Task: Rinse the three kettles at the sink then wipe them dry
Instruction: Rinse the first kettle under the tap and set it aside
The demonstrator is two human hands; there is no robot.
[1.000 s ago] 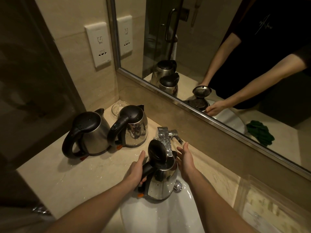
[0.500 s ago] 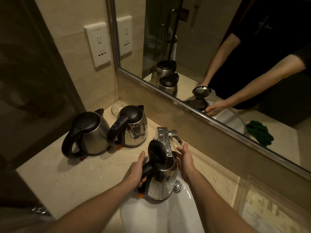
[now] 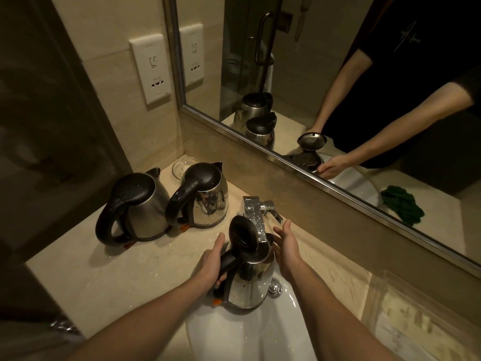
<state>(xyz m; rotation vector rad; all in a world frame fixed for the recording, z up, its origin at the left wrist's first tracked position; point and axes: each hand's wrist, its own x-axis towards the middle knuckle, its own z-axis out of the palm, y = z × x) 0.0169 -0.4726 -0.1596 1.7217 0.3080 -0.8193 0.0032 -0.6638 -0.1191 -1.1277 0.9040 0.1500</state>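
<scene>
Three kettles share this corner, and going from biggest to smallest, the wall mirror (image 3: 338, 105) spans the back, reflecting the person's arms and a green cloth (image 3: 402, 208). Below it the beige desk (image 3: 125, 277) carries two closed kettles side by side at the left: a brushed steel kettle (image 3: 140, 204) nearest the edge and a shinier polished kettle (image 3: 205, 196) just beside it, in front of a glass dish (image 3: 182, 165). The white sink (image 3: 247, 334) holds the open kettle (image 3: 250, 280), lid raised, standing under the chrome faucet (image 3: 255, 217). The left hand (image 3: 210, 264) has its fingers clamped on that kettle's black handle. The right hand (image 3: 285, 246) rests beside the kettle's rim, fingers spread apart, gripping nothing.
</scene>
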